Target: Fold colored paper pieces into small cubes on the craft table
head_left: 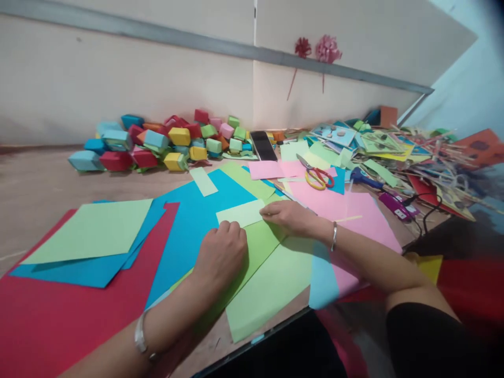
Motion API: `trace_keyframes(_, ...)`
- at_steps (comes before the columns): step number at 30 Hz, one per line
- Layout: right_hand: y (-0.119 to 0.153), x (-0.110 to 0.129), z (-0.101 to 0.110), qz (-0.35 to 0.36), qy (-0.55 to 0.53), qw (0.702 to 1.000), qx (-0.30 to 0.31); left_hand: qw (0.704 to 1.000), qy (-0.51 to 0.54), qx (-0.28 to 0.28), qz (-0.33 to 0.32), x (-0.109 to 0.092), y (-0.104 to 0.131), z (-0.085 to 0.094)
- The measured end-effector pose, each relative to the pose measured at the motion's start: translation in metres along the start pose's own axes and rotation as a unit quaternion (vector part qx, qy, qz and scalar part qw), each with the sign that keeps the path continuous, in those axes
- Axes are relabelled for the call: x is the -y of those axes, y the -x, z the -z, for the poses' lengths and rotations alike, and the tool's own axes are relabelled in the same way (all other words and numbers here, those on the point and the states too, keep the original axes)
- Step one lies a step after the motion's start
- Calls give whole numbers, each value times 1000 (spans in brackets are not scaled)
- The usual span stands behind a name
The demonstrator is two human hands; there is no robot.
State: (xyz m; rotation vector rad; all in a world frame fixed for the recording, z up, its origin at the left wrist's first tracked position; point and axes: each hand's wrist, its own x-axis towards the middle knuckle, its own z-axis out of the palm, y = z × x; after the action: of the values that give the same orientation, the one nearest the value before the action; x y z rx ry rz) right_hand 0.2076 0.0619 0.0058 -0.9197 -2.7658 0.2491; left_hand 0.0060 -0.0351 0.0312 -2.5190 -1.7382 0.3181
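A pale green paper strip [241,213] lies across larger blue and green sheets in front of me. My right hand [289,218] is closed, with thumb and fingers pinching the strip's right end. Curled up beside the strip's lower left edge, my left hand [224,252] rests on the green sheet [262,252]; its fingertips are hidden, so what they hold cannot be seen. Farther back, a second pale green strip [203,181] lies on the blue sheet [185,220]. Scissors [318,177] with yellow and red handles rest on pink paper beyond my right hand.
Colourful folded paper boxes [155,140] are piled along the wall, near a black phone [263,146]. To the right are a blue glue gun [366,178], a purple power strip [397,207] with cables and heaped paper crafts [378,142]. Red paper [71,320] covers the left front.
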Motion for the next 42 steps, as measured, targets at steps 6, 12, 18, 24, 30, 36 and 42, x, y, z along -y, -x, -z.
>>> trace_keyframes(6,6,7,6,42,8,998,41,1000,8,-12,16,0,-4,0)
trace_keyframes(12,12,4,-15,76,34,996,-37,1000,17,16,18,0,-6,3)
trace_keyframes(18,16,-4,-26,86,64,992,-71,993,53,83,65,1,-9,27)
trace_keyframes(24,21,0,-22,100,57,992,-54,981,35,151,116,-9,-3,34)
trace_keyframes(30,22,11,-16,92,21,995,-30,990,11,74,123,-8,-1,12)
trace_keyframes(36,13,2,-2,-33,-4,995,-92,996,2,-4,92,-6,-3,-1)
trace_keyframes(42,12,6,-5,-99,-47,992,-55,996,21,-42,75,-7,0,-5)
